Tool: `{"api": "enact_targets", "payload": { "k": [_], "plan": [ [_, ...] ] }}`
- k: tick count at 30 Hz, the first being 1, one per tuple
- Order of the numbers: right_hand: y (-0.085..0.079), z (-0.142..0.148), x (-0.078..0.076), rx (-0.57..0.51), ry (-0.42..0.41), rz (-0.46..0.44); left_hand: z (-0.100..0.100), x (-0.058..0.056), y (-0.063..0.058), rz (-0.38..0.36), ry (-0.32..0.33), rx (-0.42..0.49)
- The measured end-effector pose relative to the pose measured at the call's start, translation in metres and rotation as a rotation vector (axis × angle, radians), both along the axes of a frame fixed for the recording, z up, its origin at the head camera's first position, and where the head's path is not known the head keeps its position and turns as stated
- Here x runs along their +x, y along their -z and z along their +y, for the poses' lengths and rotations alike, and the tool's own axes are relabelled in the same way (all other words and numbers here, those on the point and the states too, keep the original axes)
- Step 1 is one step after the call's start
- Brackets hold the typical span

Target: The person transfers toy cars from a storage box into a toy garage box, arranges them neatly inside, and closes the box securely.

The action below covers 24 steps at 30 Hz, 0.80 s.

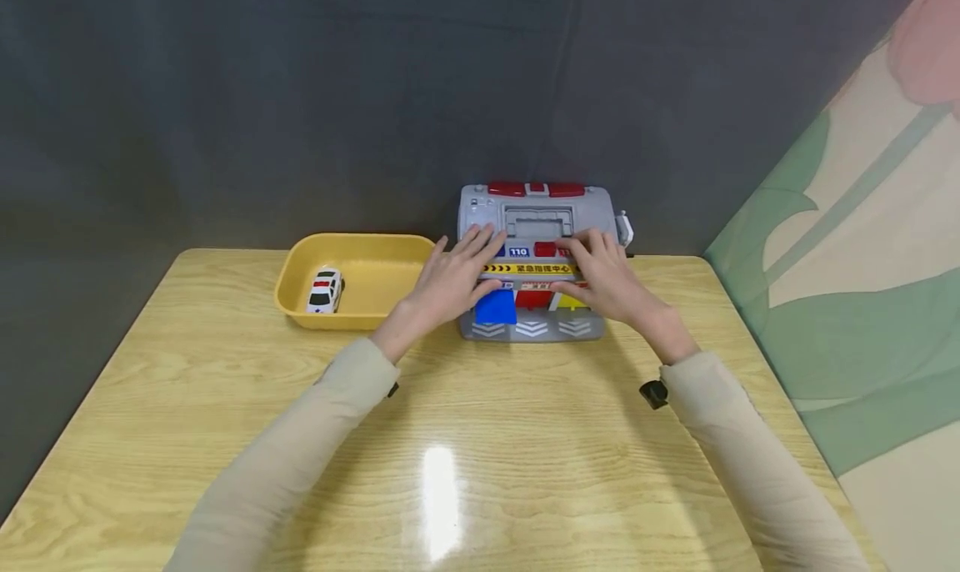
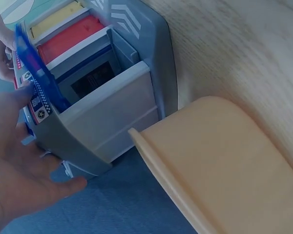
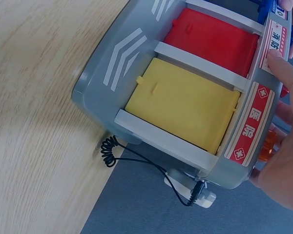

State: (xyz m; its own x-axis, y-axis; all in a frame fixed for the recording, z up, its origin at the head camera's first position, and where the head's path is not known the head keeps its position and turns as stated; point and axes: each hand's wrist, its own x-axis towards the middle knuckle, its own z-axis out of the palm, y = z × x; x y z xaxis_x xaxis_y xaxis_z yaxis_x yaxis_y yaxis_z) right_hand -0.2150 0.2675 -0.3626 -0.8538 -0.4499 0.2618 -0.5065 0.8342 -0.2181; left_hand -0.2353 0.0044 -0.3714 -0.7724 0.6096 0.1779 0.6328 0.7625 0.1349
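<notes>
A grey toy emergency station [image 1: 592,326] stands at the back of the table. My left hand [image 1: 450,276] holds its left side, thumb at the front sign strip and the other fingers spread over the top. With the right hand [image 1: 613,278] I grip the right part of the strip, thumb on the front sign [image 3: 277,39] and fingers behind near an orange button [image 3: 267,145]. The blue door [image 2: 36,63] swings outward, baring the compartment [image 2: 93,80] behind it. Beside it, the red door [image 3: 212,41] and yellow door [image 3: 183,102] lie flat in their frames.
Left of the station is a yellow tray [image 1: 382,276] with a white toy car [image 1: 324,293] inside. A white handset [image 3: 188,189] on a black coiled cord [image 3: 108,152] hangs at the station's right side. A dark curtain [image 1: 337,97] rises behind the table.
</notes>
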Motion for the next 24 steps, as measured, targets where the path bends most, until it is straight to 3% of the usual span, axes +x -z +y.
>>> {"api": "enact_targets", "payload": {
  "k": [15, 24],
  "plan": [
    [-0.0002, 0.0017, 0.0013, -0.007, 0.002, 0.001, -0.0001, 0.0011, 0.0037, -0.043, 0.014, 0.104],
    [0.0027, 0.0045, 0.0056, -0.007, 0.015, -0.034, 0.0013, 0.004, 0.0082, -0.058, 0.015, 0.1]
  ]
}}
